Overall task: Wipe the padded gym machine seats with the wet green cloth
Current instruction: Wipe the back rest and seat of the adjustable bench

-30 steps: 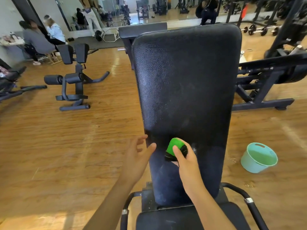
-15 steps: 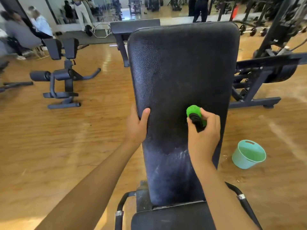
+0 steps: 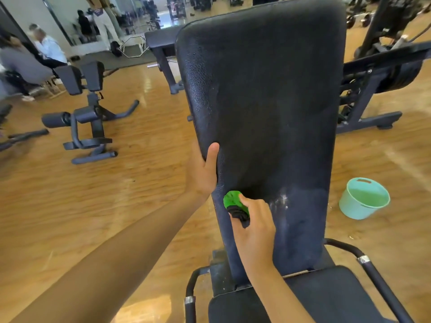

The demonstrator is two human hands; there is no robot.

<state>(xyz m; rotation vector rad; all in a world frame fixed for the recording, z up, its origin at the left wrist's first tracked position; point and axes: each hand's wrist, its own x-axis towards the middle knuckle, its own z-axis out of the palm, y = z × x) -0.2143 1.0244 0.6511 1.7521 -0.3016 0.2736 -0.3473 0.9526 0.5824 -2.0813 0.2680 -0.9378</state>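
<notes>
Cloth (image 3: 234, 201) was wadded in the right hand (image 3: 256, 224), fingers (image 3: 253, 206) curled tight round it. It was pressed on the lower left of the backrest (image 3: 268, 89), just below the left hand (image 3: 203, 173).

Head view only. The left hand gripped the backrest's left edge, thumb over the front face, other digits behind and hidden. Upper backrest looked dark and wet. The lower strip looked duller, with whitish smears (image 3: 282, 201) just right of the cloth. Couldn't tell if the seat (image 3: 303, 297) below had been wiped. Bucket (image 3: 363, 199) sat on the floor to the right, well apart.

My read: the step in hand was the lower backrest. To do it well:
- brace with the left hand so the backrest doesn't rock
- run overlapping strokes edge to edge
- go over the smears
- flatten the wad for more contact
- rinse before the seat
</notes>
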